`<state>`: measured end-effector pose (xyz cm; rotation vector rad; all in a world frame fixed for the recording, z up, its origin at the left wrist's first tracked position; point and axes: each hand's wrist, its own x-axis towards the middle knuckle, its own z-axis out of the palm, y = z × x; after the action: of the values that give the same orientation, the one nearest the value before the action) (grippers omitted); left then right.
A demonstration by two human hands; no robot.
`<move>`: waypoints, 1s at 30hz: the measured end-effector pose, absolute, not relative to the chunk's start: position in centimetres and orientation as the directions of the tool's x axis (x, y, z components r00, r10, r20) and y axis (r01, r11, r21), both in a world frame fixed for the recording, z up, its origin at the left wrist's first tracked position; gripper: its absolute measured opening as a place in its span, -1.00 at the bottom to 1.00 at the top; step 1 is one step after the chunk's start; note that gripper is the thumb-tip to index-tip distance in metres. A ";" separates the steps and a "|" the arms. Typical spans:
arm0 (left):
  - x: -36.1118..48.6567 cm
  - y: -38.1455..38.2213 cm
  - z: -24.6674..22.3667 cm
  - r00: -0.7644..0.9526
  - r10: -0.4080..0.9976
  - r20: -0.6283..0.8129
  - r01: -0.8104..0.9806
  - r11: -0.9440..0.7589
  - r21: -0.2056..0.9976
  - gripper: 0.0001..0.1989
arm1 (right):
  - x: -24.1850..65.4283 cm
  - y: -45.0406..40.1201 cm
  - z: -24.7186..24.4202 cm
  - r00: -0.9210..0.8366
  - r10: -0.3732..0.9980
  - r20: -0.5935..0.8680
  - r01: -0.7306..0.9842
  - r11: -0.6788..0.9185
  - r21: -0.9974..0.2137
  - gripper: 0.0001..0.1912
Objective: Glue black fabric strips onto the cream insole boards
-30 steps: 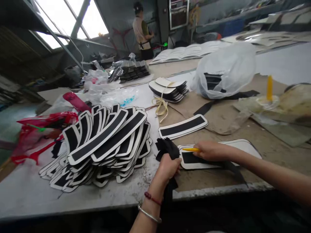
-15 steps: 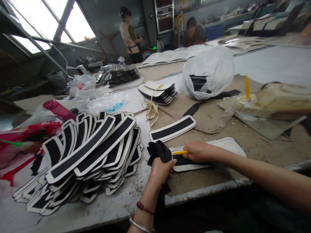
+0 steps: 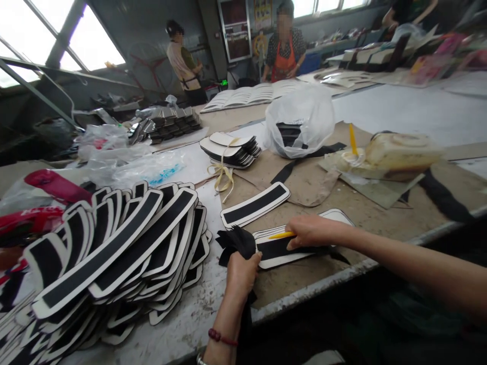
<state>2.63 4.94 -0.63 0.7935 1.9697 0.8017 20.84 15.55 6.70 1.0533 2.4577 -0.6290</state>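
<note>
My left hand (image 3: pixel 243 268) is closed around a bunch of black fabric strips (image 3: pixel 238 242) at the left end of a small stack of curved white pieces (image 3: pixel 274 261). A black strip (image 3: pixel 279 247) lies along the top piece. My right hand (image 3: pixel 310 232) grips a yellow stick-like tool (image 3: pixel 282 235), its tip pointing left above that piece, and the fingers rest at the strip. Just behind is a single curved white piece with a black strip (image 3: pixel 255 204). To the left spreads a large heap of such pieces (image 3: pixel 144 253).
A ribbon-tied stack (image 3: pixel 230 149) and a clear plastic bag with black material (image 3: pixel 299 121) stand farther back. At right, a yellowish container (image 3: pixel 401 152) sits by a small pot with a yellow stick (image 3: pixel 353 139). The table edge (image 3: pixel 304 299) runs in front. Other people (image 3: pixel 283 56) are behind.
My right hand has slid along the black strip, away from my left hand, and more of the strip lies on the piece. The view has shifted; a person at the back stands more upright.
</note>
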 end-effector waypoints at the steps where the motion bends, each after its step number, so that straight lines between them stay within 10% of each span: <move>1: 2.6 4.9 -0.7 -0.443 0.771 -0.458 0.230 0.591 0.773 -0.83 | 22.3 15.6 7.1 -0.619 0.594 -0.514 0.767 0.598 -0.233 -0.67; 13: 2.1 4.4 -1.1 -0.440 0.783 -0.439 0.257 0.579 0.774 -0.71 | 31.7 15.9 4.3 -0.323 0.877 -0.355 0.946 0.284 -0.159 -0.59; 30: 2.9 3.8 0.0 -0.489 0.776 -0.398 0.238 0.558 0.795 -0.68 | 31.2 16.6 2.6 -0.246 0.895 -0.373 0.968 0.208 -0.140 -0.63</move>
<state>2.94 3.82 -0.05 0.8139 2.0103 0.8750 31.21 16.57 2.60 1.7818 2.2683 -0.5123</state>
